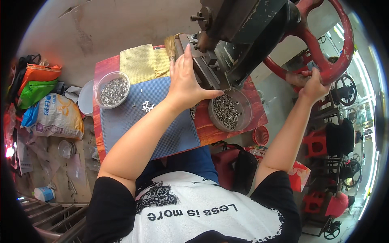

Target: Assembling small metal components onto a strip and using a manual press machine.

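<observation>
My left hand (184, 83) is open beside the bed of a dark hand press (259, 28). Its thumb and fingers are spread, with the thumb over the rim of a clear round tub (244, 121) of small metal parts. A brush (170, 47) with pale bristles lies just beyond the fingertips. On the right, my right hand (314, 88) is closed around the lower rim of the press's red handwheel (344, 56). A metal die block (208, 73) sits under the ram, partly behind my left hand.
Several small metal pieces (147, 106) lie on a blue textured mat (162, 137). Left of them stands a white tub (112, 90) of metal parts, below a yellow cloth (137, 62). Bags (58, 115) are piled at the far left. Red stools (315, 143) stand at right.
</observation>
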`<state>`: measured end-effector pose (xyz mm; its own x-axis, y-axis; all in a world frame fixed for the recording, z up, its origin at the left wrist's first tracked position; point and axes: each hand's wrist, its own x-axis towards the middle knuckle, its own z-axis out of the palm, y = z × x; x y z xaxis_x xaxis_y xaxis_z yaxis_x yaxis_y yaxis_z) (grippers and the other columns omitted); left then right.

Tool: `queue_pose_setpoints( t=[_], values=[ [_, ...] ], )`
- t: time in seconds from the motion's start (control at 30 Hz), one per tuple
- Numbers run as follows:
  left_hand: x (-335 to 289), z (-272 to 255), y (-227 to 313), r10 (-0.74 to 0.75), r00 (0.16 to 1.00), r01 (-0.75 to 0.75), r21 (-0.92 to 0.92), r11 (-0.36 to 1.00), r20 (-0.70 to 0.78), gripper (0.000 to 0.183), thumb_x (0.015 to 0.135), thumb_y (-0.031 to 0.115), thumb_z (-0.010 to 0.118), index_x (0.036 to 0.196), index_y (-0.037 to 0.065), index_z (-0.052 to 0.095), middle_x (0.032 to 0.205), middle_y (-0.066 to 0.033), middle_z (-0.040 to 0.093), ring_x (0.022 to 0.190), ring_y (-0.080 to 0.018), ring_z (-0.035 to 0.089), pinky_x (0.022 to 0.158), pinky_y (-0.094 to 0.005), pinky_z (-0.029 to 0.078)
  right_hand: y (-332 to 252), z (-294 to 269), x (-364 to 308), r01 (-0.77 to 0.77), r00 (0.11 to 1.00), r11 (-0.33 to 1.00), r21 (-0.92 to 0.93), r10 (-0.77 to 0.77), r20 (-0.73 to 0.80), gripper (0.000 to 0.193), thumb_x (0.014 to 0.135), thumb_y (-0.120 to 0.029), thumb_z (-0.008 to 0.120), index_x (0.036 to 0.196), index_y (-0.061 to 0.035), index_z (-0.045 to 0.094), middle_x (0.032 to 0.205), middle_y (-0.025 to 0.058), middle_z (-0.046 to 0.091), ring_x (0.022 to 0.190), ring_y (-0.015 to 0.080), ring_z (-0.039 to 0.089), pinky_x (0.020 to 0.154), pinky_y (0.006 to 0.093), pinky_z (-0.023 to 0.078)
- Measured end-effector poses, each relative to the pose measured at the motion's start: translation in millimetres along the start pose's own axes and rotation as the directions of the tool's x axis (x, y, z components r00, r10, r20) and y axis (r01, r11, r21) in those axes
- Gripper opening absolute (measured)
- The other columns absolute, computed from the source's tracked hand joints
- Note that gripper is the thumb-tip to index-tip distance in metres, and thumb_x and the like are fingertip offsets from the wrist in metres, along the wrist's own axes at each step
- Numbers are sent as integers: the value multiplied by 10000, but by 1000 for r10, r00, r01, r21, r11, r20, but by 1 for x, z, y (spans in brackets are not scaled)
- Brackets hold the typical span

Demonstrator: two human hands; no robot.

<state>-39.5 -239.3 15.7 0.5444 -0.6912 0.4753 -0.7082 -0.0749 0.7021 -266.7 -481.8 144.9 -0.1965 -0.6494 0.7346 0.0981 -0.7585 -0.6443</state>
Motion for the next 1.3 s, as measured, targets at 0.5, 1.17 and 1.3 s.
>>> queue_pose_setpoints(
  t=[0.5,1.17,1.3],
  values=[
    [-16,21,61,531,847,-531,-23,847,21,1367,488,390,937,1548,-13,174,1424,-163,465,1436,-359,333,1180,-654,78,-39,-20,-160,-792,255,562,-238,658,709,352,1019,-271,596,1140,51,670,985,63,714,922,113,636,826,286,509],
    [-45,-62,-18,-290,891,41,575,817,349,1170,655,451,886,1494,-93,278,1480,-251,442,1446,-358,338,1217,-505,184,-24,-13,-160,-908,98,350,-229,710,697,391,1077,-268,450,1115,71,642,817,45,609,699,125,553,644,264,478],
    [-57,-78,-21,-241,908,15,546,837,344,1049,731,475,826,1469,-86,337,1493,-223,441,1460,-362,314,1206,-533,202,-43,-1,-164,-953,2,228,-199,663,749,381,1070,-278,469,1117,57,645,802,48,608,688,117,549,650,268,475]
  ],
)
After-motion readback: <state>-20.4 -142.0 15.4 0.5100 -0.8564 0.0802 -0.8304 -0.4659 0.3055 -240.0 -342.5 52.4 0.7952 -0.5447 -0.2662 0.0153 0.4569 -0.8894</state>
